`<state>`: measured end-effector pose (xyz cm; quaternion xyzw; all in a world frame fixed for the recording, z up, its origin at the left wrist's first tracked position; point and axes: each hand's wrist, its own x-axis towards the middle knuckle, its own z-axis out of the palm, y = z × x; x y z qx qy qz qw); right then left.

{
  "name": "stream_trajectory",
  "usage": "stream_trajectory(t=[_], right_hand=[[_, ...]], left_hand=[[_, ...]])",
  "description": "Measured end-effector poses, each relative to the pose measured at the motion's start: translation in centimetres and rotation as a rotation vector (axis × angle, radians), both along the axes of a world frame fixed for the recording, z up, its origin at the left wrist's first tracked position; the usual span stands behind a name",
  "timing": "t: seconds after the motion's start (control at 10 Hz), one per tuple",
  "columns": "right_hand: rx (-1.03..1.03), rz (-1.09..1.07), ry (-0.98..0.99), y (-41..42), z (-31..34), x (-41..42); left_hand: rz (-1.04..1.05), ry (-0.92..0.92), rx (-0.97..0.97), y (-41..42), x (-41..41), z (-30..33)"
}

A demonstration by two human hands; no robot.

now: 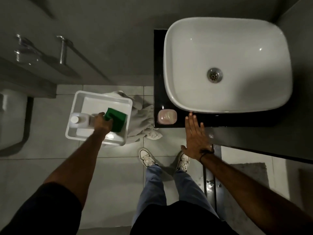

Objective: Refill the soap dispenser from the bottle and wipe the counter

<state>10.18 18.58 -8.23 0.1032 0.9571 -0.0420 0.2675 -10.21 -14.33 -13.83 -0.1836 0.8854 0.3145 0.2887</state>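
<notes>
Our left hand [102, 123] grips a green sponge [115, 119], fingers curled over its near edge, inside a white tub [76, 106] on the floor. Our right hand [196, 135] is flat and open, fingers spread, holding nothing. Its fingertips reach over the front edge of the black counter [220, 120], and we cannot tell if they touch it.

Close to us we see our two white shoes [147, 157] on the pale floor tiles [118, 175], and a dark band [205, 152] on our right wrist.

A bit farther, the soap bottle [79, 120] with a white cap lies in the tub, just beside the sponge on its left side. A grey towel [144, 119] lies crumpled on the floor between the tub and the counter.

On the near left corner of the counter sits a pink soap dish [167, 117]. Behind it, the big white sink [227, 65] sits on the counter, with a metal drain [214, 75] in the middle. Far left, metal bars [63, 48] stick out from the wall.
</notes>
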Motion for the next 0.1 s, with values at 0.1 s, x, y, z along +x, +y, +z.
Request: stream_trajectory(t=[0.1], right_hand=[[-0.005,0.004,0.018,0.16,0.17,0.49]], left_hand=[[-0.067,0.113,-0.02,0.6,0.39,2.51]])
